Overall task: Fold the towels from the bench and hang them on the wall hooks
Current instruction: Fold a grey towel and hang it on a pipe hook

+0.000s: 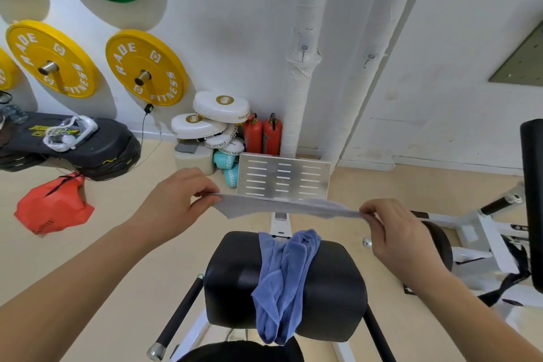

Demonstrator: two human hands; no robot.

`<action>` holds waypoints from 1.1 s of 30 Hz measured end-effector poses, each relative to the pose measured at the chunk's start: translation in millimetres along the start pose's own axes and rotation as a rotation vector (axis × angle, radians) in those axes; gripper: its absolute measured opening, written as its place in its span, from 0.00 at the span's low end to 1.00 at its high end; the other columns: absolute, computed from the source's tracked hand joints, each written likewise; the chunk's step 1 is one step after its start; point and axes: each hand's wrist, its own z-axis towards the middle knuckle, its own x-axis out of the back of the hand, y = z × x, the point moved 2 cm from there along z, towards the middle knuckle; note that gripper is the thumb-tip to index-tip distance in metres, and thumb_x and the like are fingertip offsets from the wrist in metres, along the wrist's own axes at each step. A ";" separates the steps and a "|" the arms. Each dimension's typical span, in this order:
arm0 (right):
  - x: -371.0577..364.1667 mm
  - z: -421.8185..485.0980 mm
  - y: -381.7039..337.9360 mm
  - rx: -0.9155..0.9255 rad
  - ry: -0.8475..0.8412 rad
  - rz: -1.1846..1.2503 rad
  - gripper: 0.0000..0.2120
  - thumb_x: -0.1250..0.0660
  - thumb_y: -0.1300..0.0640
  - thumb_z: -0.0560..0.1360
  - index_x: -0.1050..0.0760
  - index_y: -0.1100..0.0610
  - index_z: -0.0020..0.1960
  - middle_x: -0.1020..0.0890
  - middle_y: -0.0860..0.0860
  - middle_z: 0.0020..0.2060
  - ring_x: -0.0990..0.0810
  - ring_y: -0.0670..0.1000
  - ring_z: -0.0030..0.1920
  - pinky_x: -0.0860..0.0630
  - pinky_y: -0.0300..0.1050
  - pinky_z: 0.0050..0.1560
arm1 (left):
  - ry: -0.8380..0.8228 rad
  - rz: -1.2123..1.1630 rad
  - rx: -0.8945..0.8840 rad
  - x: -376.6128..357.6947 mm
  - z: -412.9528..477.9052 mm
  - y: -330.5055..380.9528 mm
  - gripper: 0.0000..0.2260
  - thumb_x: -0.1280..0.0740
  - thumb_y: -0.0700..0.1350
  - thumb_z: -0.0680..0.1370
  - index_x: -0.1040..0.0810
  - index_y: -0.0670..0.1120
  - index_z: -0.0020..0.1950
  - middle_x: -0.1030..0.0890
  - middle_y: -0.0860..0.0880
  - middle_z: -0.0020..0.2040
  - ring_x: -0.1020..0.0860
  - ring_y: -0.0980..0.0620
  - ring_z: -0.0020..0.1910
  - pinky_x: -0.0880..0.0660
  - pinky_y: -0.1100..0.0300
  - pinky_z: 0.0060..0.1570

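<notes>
Head view: left hand and right hand each pinch one end of grey towel, stretched level above counter; blue towel draped across counter pad; hooks on wall beyond; red bag at left, contents hidden.

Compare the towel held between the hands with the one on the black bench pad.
Colour: the held towel is pale grey, the bench towel blue. State: the held towel is stretched between the left hand and right hand, each pinching an end; the bench towel lies bunched, untouched. Support: the held towel is in the air; the bench towel drapes over the black pad. Both are cloth.
</notes>
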 end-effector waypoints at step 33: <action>-177.5 -44.0 25.2 -0.792 -0.529 0.366 0.03 0.38 0.54 0.83 0.26 0.51 0.55 0.19 0.49 0.40 0.20 0.50 0.42 0.28 0.41 0.41 | -0.489 -0.260 0.611 -186.6 -63.3 -76.1 0.04 0.40 0.49 0.84 0.26 0.54 0.53 0.19 0.53 0.48 0.22 0.54 0.44 0.29 0.65 0.40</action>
